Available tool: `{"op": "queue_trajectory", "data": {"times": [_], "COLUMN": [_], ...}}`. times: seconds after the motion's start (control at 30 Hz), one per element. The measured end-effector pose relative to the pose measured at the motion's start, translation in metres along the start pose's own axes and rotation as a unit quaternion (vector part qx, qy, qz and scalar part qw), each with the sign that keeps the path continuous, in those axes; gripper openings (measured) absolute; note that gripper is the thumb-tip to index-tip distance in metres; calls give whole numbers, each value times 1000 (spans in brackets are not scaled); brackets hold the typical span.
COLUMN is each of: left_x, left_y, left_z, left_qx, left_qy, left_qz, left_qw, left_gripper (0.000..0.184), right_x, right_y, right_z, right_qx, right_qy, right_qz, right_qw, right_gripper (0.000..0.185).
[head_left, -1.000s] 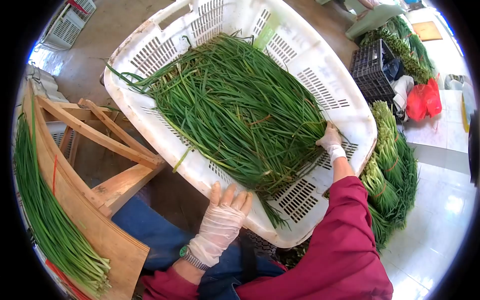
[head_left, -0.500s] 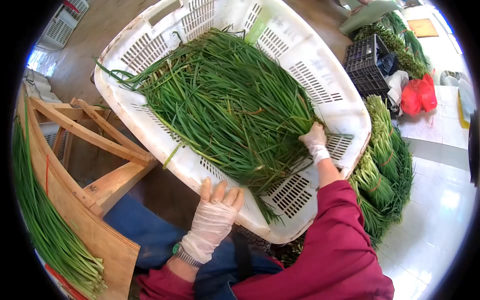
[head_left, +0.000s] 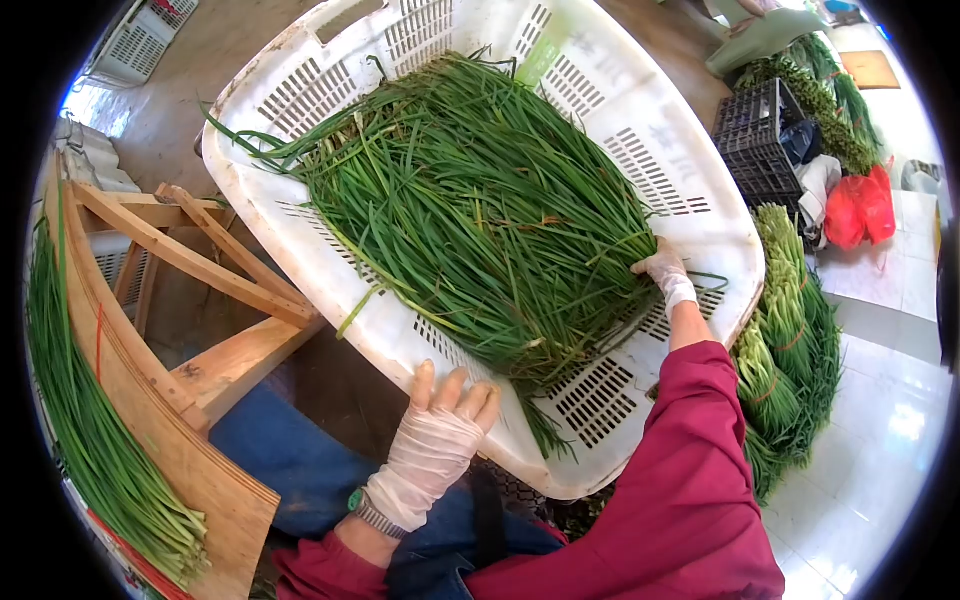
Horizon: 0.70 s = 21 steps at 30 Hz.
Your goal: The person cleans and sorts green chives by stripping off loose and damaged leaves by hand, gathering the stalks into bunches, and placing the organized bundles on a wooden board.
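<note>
A large white plastic crate (head_left: 690, 150) with slotted walls tilts in front of me, holding a heap of long garlic chives (head_left: 470, 210). My left hand (head_left: 430, 450), in a thin whitish glove with a wristwatch below it, grips the crate's near rim, fingers bent over the edge. Inside the crate, at the right end of the heap, my right hand (head_left: 668, 270) is gloved too. Its fingers are closed around the gathered ends of the chives; part of the grip is hidden by leaves. Some loose leaves hang toward the crate's near corner.
At left, more chives (head_left: 110, 440) lie along a wooden board (head_left: 230, 500) beside a wooden frame (head_left: 190, 260). Tied green bundles (head_left: 785, 330) rest on the right, near a black crate (head_left: 750, 140) and a red plastic bag (head_left: 860, 210). Another person's sleeve (head_left: 765, 40) shows at upper right.
My right hand has shifted right and slightly up with the chive ends, and the heap follows, baring more of the crate's floor. In view, the crate sits slightly farther right. My left hand stays on the rim.
</note>
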<state>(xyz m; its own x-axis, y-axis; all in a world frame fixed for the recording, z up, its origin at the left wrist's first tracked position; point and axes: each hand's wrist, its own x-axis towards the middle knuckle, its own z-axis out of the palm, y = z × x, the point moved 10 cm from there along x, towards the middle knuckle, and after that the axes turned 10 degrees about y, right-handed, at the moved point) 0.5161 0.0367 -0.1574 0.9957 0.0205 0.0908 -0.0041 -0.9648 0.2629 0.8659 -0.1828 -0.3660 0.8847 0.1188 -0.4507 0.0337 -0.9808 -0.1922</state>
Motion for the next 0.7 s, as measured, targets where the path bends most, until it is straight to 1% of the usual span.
{"op": "queue_trajectory", "data": {"times": [0.1,0.2,0.23,0.27,0.33,0.37,0.47,0.5,0.53,0.6,0.67,0.7], "left_x": [0,-1,-1,-1,-1,-2,-2,-2,-3,-3,-2,-2], "left_y": [-1,0,0,0,0,0,0,0,-1,-1,0,0], "left_z": [-1,-2,-2,-3,-2,-2,-1,-1,-1,-1,-1,-1], "left_qx": [-4,-7,-7,-6,-8,-6,-9,-10,-9,-5,-4,-4], "left_qy": [7,15,18,22,22,21,23,21,19,16,15,15], "left_qz": [-3,-5,-4,-3,-4,-3,-4,-4,-5,-1,0,-2], "left_qw": [1000,1000,1000,1000,1000,1000,1000,1000,1000,1000,1000,1000], "left_gripper": [35,35,35,35,35,35,35,35,36,36,37,37], "right_x": [-19,-9,-16,-12,-17,-22,-26,-24,-39,-30,-56,-68], "right_y": [-25,-23,-39,-41,-57,-73,-79,-76,-81,-53,-62,-63], "right_z": [-26,-37,-52,-59,-68,-76,-74,-72,-67,-32,-22,-16], "right_qx": [-120,-77,-49,-53,-18,-9,68,6,-8,-53,-140,-147], "right_qy": [73,104,114,100,-10,-17,-37,-4,-31,-22,66,93], "right_qz": [11,-21,-54,-61,-40,-74,-62,-72,-48,-45,-87,-70], "right_qw": [990,991,991,992,999,997,995,997,998,997,984,982], "right_gripper": [64,51,41,41,43,39,38,38,40,39,33,29]}}
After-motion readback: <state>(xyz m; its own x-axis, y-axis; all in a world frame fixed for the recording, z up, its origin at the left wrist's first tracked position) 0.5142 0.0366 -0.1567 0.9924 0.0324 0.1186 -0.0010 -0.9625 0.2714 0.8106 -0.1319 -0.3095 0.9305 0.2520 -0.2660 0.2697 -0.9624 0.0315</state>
